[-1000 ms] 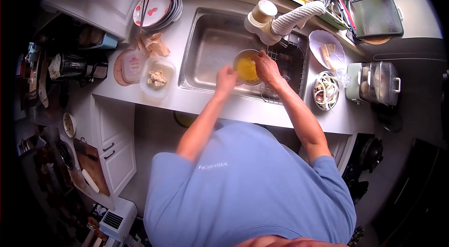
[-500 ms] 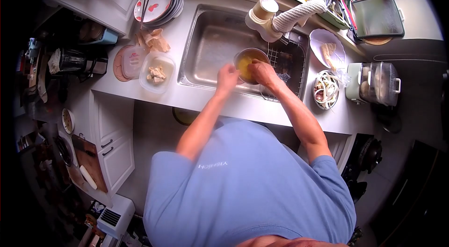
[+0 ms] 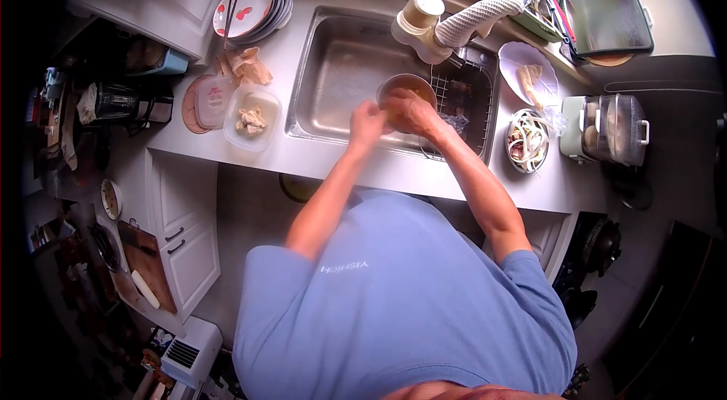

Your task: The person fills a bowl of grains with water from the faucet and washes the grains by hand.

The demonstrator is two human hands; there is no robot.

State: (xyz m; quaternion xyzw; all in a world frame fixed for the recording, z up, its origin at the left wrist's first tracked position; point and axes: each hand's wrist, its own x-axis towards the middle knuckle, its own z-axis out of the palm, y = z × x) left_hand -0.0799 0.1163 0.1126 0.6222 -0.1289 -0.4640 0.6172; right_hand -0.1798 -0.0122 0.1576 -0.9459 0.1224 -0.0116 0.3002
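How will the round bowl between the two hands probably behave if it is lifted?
The bowl would probably stay stiff, because its visible rim looks evenly round. If tilted, it may spill: its top is open, and something yellowish shows inside, around the right hand. Its curved side might slip if wet, being at the sink.

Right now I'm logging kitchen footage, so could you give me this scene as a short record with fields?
bowl: over the sink, contents mostly hidden
left hand: at the bowl's left side, grip unclear
right hand: over the bowl's opening
left of sink: stacked plates, container with pale pieces
right of sink: pale dish, smaller dish with white strips
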